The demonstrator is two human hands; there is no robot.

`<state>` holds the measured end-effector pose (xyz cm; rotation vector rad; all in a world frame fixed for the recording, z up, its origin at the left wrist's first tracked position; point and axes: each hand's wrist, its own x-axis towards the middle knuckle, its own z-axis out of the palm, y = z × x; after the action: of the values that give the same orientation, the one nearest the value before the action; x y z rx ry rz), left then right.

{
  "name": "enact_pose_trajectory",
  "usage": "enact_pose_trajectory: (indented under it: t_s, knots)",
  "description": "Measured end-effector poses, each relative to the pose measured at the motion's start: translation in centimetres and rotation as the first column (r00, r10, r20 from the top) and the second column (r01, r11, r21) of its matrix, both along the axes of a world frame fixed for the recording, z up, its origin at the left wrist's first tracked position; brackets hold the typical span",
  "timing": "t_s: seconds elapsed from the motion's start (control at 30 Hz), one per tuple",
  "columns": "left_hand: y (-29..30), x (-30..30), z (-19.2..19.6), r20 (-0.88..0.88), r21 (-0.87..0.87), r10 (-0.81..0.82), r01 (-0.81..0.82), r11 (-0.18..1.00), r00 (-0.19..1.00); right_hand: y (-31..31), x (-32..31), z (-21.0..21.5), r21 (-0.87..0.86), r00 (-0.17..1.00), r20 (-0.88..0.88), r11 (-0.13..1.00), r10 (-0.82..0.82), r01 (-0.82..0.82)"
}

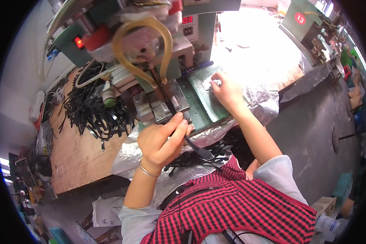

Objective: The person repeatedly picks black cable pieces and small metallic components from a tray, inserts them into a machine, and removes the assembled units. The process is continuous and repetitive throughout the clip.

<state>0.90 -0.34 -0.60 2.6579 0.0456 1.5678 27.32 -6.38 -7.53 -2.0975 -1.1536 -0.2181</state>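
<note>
My left hand point(160, 142) pinches a black strap point(194, 147) at the front of the machine's metal fixture point(162, 113). One end of that strap runs into the fixture, while the other hangs toward my lap. Directly above the fixture are copper-coloured electrode tips point(160, 91), joined to a looped yellow hose point(167, 38). My right hand point(228, 92) is over the green metal tray point(205, 99) to the right, thumb and fingers curled together. Small light bits lie by its fingertips; whether it grips one is too small to make out.
A heap of black straps point(91, 107) lies on the wooden table point(79, 158) to the left. More straps point(215, 156) rest on silvery plastic sheeting point(128, 156) at my lap. A second green machine point(299, 20) stands far right, past the brightly lit tabletop.
</note>
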Motion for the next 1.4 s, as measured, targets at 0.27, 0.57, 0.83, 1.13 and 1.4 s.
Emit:
enact_pose_trajectory:
  t_s: [0.27, 0.57, 0.83, 1.13, 1.4]
  knots:
    - [-4.3, -5.4, -3.2, -0.098, -0.377, 0.024, -0.060, 0.924, 0.995, 0.8, -1.9, -1.4, -0.053, 0.984, 0.146, 0.994, 0.107, -0.100]
    - [2.3, -17.2, 1.4, 0.196, -0.601, 0.763, -0.539, 0.590, 0.617, -4.2, -3.1, -0.1, 0.331, 0.937, -0.310, 0.942, 0.160, -0.051]
    - [13.8, -18.1, -10.9, -0.542, -0.159, 0.609, -0.782, 0.603, 0.579, -3.1, -5.2, 1.0, 0.340, 0.870, -0.437, 0.937, 0.228, -0.075]
    - [10.4, -16.1, -8.2, 0.101, -0.895, 0.598, -0.190, 0.404, 0.795, -13.0, -2.6, -2.6, 0.280, 0.990, 0.113, 0.958, -0.088, 0.053]
    - [8.4, -16.5, -10.2, 0.081, -0.925, 0.440, -0.097, 0.368, 0.894, -10.5, -5.3, 0.8, 0.403, 0.925, -0.353, 0.915, 0.140, 0.015]
